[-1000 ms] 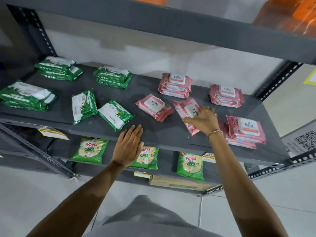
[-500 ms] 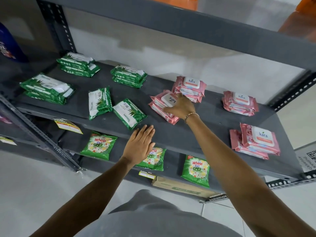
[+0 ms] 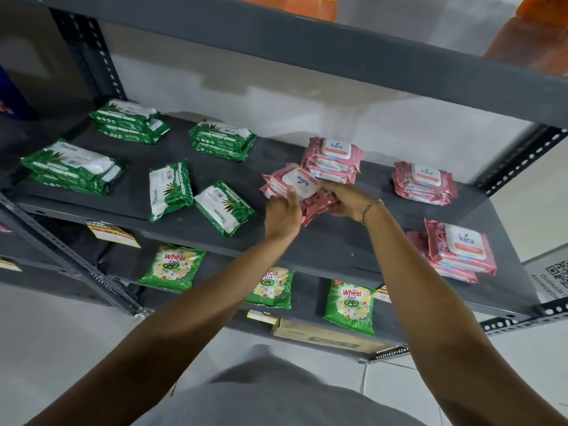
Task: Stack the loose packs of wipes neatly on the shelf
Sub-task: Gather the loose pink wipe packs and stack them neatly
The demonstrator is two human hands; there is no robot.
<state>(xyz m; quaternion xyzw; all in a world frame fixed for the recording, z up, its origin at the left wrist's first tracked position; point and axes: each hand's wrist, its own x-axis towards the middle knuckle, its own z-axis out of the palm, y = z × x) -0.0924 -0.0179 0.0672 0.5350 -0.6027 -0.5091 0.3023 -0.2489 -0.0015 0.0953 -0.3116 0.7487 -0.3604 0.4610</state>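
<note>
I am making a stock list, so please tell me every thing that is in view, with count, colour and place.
pink wipes stacks: three, pink, back and right of the shelf.
held pink packs: two as far as visible, pink, shelf middle.
green wipes stacks: three, green, shelf left.
loose green packs: two, green and white, near the front edge.
detergent pouches: three, green, lower shelf.
cardboard box: one, brown, lower shelf edge.
left hand: grip on the held packs.
right hand: grip on the held packs, wearing a bracelet.
</note>
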